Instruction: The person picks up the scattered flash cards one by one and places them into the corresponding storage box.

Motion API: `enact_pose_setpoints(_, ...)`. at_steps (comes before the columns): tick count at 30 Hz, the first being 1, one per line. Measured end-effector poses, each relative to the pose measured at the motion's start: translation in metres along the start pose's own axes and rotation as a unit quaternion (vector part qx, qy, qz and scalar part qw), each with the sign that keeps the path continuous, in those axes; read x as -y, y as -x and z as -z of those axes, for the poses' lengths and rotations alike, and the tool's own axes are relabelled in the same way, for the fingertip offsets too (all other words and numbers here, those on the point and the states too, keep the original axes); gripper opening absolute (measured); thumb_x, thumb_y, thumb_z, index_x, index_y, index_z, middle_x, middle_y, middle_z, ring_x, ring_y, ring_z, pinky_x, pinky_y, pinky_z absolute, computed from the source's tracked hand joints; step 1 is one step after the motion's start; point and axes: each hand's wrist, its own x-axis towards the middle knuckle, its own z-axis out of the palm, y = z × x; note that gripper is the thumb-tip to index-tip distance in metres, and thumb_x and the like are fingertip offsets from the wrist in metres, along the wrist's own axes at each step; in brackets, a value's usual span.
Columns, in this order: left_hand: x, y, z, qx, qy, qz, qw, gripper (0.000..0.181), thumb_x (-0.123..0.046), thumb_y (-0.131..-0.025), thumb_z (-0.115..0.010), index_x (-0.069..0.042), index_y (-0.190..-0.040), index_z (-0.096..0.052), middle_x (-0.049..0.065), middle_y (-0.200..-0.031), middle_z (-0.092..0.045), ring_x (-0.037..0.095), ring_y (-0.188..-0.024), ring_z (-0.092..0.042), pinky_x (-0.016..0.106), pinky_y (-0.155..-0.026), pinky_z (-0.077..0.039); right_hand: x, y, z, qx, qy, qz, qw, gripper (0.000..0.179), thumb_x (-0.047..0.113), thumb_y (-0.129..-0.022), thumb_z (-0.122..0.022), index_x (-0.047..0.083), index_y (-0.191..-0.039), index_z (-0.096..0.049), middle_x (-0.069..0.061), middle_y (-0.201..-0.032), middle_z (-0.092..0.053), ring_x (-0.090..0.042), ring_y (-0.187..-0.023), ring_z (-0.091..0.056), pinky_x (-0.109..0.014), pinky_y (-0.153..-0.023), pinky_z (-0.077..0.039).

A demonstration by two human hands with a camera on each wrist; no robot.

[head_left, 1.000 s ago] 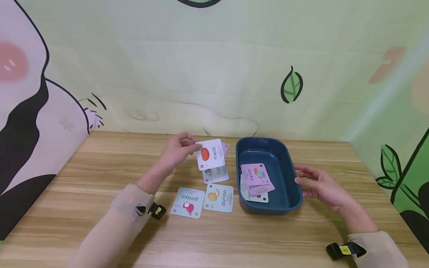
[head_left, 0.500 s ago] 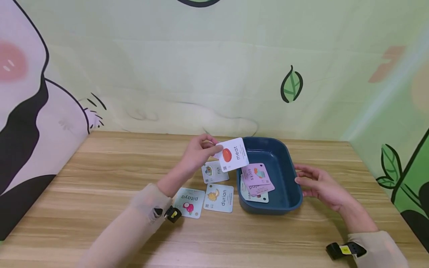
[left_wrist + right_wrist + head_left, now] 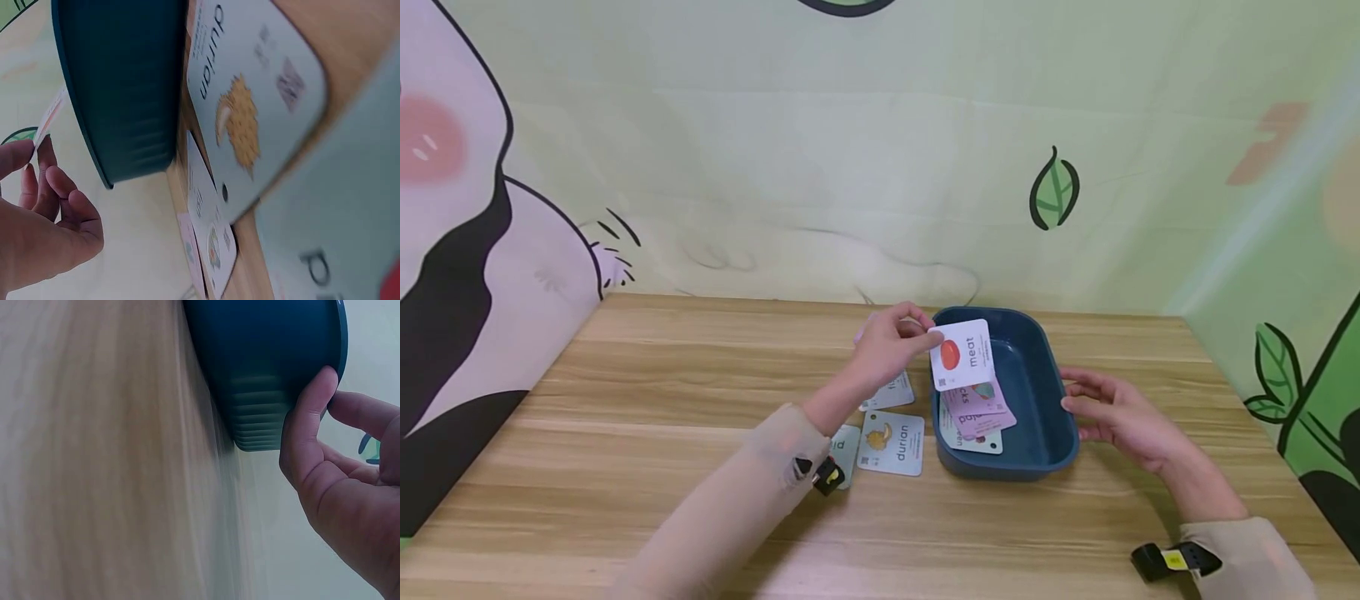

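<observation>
My left hand (image 3: 887, 346) pinches a white flash card (image 3: 961, 357) marked "meat" by its edge, between thumb and fingers. The card is over the left part of a dark blue plastic bin (image 3: 1033, 462), overlapping the pink cards inside. In the left wrist view the held card (image 3: 49, 119) shows nearly edge-on beside the bin's wall (image 3: 125, 94). Within the bin lie a pink "socks" card (image 3: 977, 402), another pink card and a whitish card (image 3: 985, 443). Fingertips of my right hand (image 3: 1120, 417) touch the outside of the bin's right wall, right at the rim (image 3: 342, 337).
Left of the bin, the "durian" card (image 3: 891, 443) lies on the wooden table (image 3: 700, 358). The fish card (image 3: 891, 393) and pitaya card (image 3: 847, 454) are partly hidden by my left arm. A pink card (image 3: 863, 329) peeks out behind my left hand. A printed backdrop (image 3: 850, 167) stands behind.
My left hand has carried the "meat" card rightward from above the fish card to over the bin. My right hand and the bin have stayed in place.
</observation>
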Motion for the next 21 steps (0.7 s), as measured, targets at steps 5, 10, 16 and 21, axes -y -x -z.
enact_pose_setpoints(5,0.0,-0.006,-0.01,0.014,-0.023,0.002,0.9996,0.015,-0.022,-0.096,-0.074,-0.013,-0.105,-0.065,0.004,-0.094,-0.07,0.023,-0.09,-0.062,0.033,-0.078,-0.051,0.0,0.002,0.0,-0.006,0.004,-0.003,1.0,0.059,0.01,-0.104,-0.059,-0.013,-0.152,-0.031,-0.015,-0.116,-0.056,-0.02,-0.091,-0.067,-0.034,-0.076,-0.06)
enact_pose_setpoints(10,0.003,-0.01,-0.014,0.019,-0.06,0.0,0.998,0.013,-0.022,-0.096,-0.074,-0.014,-0.103,-0.065,0.003,-0.093,-0.069,0.022,-0.088,-0.062,0.032,-0.075,-0.051,0.0,0.002,0.001,-0.009,0.01,-0.005,0.9999,0.06,0.01,-0.104,-0.059,-0.012,-0.152,-0.031,-0.017,-0.118,-0.055,-0.019,-0.092,-0.066,-0.034,-0.076,-0.059)
enact_pose_setpoints(16,0.006,-0.015,-0.018,0.03,-0.096,-0.032,0.9945,0.012,-0.017,-0.096,-0.074,-0.013,-0.101,-0.064,0.003,-0.091,-0.068,0.021,-0.085,-0.062,0.028,-0.069,-0.051,-0.001,0.001,0.002,-0.01,0.01,-0.007,0.9999,0.06,0.01,-0.104,-0.059,-0.012,-0.152,-0.031,-0.017,-0.119,-0.054,-0.019,-0.093,-0.066,-0.034,-0.077,-0.059)
enact_pose_setpoints(21,0.007,-0.018,-0.02,0.034,-0.128,-0.056,0.9896,0.011,-0.015,-0.096,-0.074,-0.012,-0.1,-0.064,0.003,-0.091,-0.065,0.021,-0.085,-0.06,0.027,-0.069,-0.052,-0.001,0.001,0.002,-0.011,0.012,-0.009,0.9998,0.06,0.011,-0.104,-0.06,-0.011,-0.152,-0.032,-0.018,-0.12,-0.053,-0.019,-0.094,-0.066,-0.034,-0.077,-0.059)
